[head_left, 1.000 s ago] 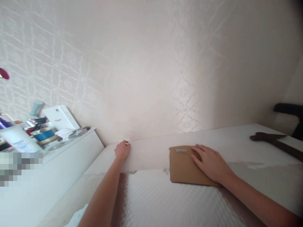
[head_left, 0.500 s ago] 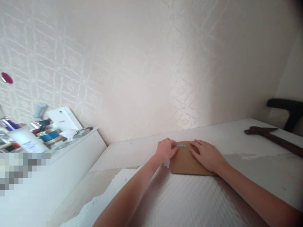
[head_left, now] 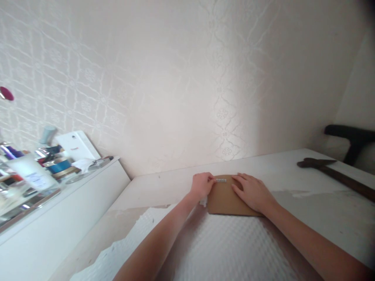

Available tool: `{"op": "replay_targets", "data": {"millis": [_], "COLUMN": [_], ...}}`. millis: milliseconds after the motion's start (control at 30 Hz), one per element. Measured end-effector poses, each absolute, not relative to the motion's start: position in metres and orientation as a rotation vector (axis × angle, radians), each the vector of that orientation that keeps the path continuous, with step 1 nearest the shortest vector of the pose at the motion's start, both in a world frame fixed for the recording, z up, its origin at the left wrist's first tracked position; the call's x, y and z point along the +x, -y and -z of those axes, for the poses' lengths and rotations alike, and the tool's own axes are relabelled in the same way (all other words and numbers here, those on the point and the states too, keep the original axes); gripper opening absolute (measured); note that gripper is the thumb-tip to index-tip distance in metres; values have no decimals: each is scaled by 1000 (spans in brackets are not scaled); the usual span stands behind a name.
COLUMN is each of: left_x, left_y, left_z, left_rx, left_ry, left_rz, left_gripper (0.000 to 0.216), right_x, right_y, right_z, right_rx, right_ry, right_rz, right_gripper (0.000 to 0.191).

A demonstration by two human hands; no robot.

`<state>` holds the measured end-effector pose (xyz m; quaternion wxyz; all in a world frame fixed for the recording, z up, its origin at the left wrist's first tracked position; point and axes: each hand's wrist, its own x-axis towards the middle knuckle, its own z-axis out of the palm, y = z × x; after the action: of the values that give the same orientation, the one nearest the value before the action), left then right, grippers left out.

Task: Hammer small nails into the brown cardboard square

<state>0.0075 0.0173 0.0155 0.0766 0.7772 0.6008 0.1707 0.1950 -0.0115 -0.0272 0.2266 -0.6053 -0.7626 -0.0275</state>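
A flat piece of brown cardboard [head_left: 224, 199] lies on the white surface in front of me. Near its far edge sits a short row of small whitish beads [head_left: 221, 180], too small to make out well. My left hand [head_left: 202, 185] is at the cardboard's left side, its thumb and forefinger pinched together at the left end of the row. What the pinch holds is hidden. My right hand [head_left: 252, 191] lies flat on the right part of the cardboard with its fingers stretched out.
White textured paper [head_left: 231, 249] spreads beneath my arms. A dark hammer [head_left: 331, 170] lies at the right, near a black armrest [head_left: 350, 134]. On the left, a white cabinet [head_left: 88, 199] carries a white box [head_left: 76, 146], a blue tape roll [head_left: 60, 167] and other clutter. A patterned wall stands behind.
The view has shifted slightly, so the scene sits a little further left. Both hands keep nearly the same place on the cardboard, the left still pinching by the row.
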Motion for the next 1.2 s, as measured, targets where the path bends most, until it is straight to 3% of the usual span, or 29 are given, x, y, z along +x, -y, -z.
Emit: {"op": "replay_targets", "data": {"millis": [200,433,567,833,1200], "left_x": [8,-13,-58,-162,-166], "left_y": [-15,-33,-46,-45,-47], "left_z": [-14,-21,-25,-24,-20], "left_rx": [2383,2052,2055,1710,1717], "left_ry": [-1810,-1847,-2108,-2684,-2698], "left_rz": [-551,-861,-897,-620,-466], "left_gripper": [19,21,15,24,36], "right_x": [194,194,193,194,194], "right_y": [13,12,12,12,12], "right_z": [25,26,25,24,25], "right_rx": [-1685,-1668,-1682,-1697,-1716], "right_ry": [2107,2082,2085,2107,2097], "right_rz": [57,44,38,28,42], "right_gripper": [47,45,45,46,47]}}
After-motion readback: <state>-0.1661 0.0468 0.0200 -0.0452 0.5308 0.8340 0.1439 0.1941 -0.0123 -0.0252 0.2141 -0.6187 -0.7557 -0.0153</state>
